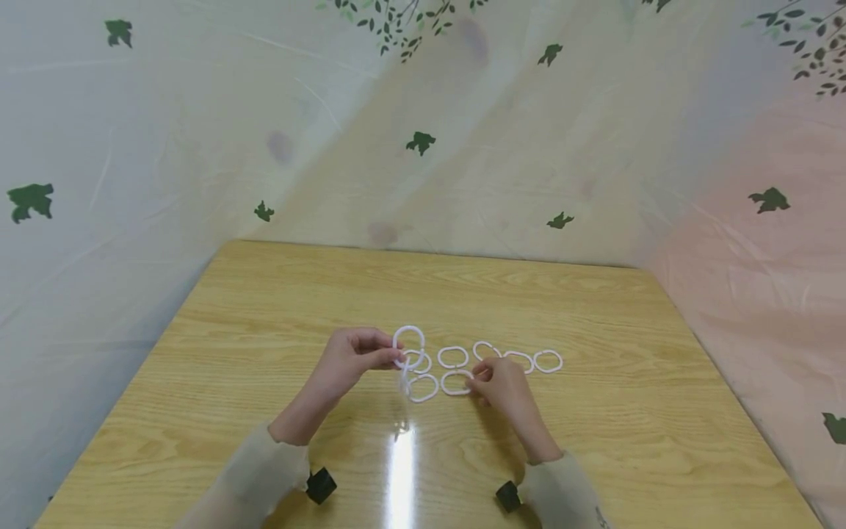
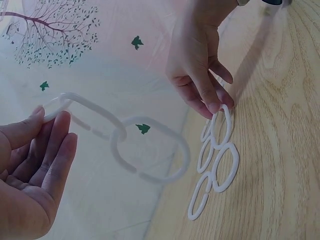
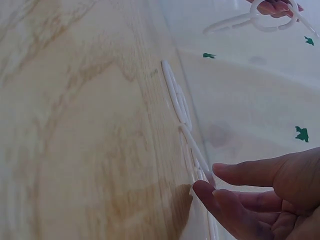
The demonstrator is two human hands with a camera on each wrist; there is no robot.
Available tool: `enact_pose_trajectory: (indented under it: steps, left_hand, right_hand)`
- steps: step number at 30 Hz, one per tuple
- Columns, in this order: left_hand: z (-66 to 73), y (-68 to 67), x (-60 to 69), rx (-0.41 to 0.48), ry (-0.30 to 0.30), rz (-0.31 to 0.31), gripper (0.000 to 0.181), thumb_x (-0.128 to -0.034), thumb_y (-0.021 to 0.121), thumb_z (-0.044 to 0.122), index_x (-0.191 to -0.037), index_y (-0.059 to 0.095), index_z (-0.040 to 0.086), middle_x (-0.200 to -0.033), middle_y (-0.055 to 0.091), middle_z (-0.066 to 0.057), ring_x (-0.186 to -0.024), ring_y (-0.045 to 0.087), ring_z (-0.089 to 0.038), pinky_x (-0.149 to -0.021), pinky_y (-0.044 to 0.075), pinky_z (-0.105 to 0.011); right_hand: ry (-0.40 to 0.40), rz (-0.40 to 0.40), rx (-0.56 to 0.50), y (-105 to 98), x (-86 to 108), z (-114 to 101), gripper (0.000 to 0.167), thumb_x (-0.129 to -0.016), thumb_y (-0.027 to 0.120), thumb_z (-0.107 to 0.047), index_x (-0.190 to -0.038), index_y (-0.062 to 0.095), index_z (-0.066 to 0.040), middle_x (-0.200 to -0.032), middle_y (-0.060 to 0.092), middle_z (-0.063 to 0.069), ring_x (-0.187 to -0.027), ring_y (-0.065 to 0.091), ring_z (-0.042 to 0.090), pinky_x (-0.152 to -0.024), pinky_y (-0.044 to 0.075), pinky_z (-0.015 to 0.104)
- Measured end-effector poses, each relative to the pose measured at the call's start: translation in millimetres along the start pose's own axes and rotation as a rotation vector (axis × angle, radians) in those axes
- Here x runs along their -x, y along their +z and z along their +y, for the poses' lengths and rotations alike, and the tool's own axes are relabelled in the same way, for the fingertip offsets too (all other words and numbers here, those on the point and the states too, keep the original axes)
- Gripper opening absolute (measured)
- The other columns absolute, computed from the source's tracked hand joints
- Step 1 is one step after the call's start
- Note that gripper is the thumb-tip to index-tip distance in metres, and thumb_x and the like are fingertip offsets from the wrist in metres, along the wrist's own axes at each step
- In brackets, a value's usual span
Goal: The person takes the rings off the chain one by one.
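My left hand (image 1: 346, 361) is raised over the table, pinching a white oval chain link (image 2: 95, 107) between thumb and fingers. Hooked through that one is a second white link (image 2: 186, 150), hanging in the air; a small split shows in its side. To the right, my right hand (image 1: 507, 388) is low at the tabletop. Its thumb and a fingertip (image 3: 202, 190) pinch the near end of a link (image 1: 456, 393) that lies on the wood. Other loose links lie around it, including one (image 1: 423, 400) at its left and one (image 1: 452, 347) behind.
More white links, among them a rightmost one (image 1: 560, 361), lie in a row beyond my right hand. The wooden table (image 1: 264, 294) ends at a patterned cloth backdrop (image 1: 489, 191). A black cube (image 1: 321, 486) sits by the left cuff, another (image 1: 508, 497) by the right.
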State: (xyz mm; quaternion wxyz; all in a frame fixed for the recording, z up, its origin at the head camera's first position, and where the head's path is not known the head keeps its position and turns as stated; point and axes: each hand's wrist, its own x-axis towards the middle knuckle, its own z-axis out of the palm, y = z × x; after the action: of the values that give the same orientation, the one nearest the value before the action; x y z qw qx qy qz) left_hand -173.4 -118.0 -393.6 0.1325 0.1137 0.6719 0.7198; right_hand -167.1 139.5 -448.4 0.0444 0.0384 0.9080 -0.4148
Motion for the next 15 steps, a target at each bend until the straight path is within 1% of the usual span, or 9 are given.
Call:
enact_pose_trajectory:
  steps: [8, 12, 15]
  left_hand:
    - [-0.5, 1.9, -0.4, -0.001, 0.01, -0.006, 0.023, -0.0852, 0.068, -0.004, -0.101, 0.062, -0.02, -0.084, 0.074, -0.002, -0.075, 0.071, -0.008, -0.078, 0.062, -0.03]
    - [0.2, 3.0, -0.2, -0.002, 0.0, -0.003, 0.024, -0.0852, 0.068, -0.004, -0.101, 0.062, -0.02, -0.083, 0.074, 0.001, -0.074, 0.071, -0.007, -0.078, 0.062, -0.029]
    - [0.7, 3.6, -0.2, -0.001, -0.002, -0.001, 0.023, -0.0853, 0.068, -0.005, -0.102, 0.061, -0.02, -0.082, 0.074, 0.001, -0.074, 0.071, -0.007, -0.078, 0.062, -0.029]
  right_hand:
    - [-0.016, 0.0, 0.033, -2.7, -0.5, 3.5, 0.01, -0.08, 0.074, -0.004, -0.085, 0.067, 0.002, -0.067, 0.071, 0.008, -0.048, 0.061, 0.012, -0.045, 0.05, 0.02]
    - [-0.023, 0.0, 0.034, -4.3, -0.2, 0.5, 0.014, -0.081, 0.074, -0.004, -0.09, 0.068, 0.004, -0.07, 0.071, 0.009, -0.049, 0.062, 0.013, -0.045, 0.05, 0.02]
    - [-0.048, 0.011, 0.033, -5.6, 1.3, -4.7, 0.014, -0.081, 0.074, -0.003, -0.092, 0.069, 0.004, -0.074, 0.071, 0.009, -0.055, 0.065, 0.015, -0.047, 0.052, 0.02]
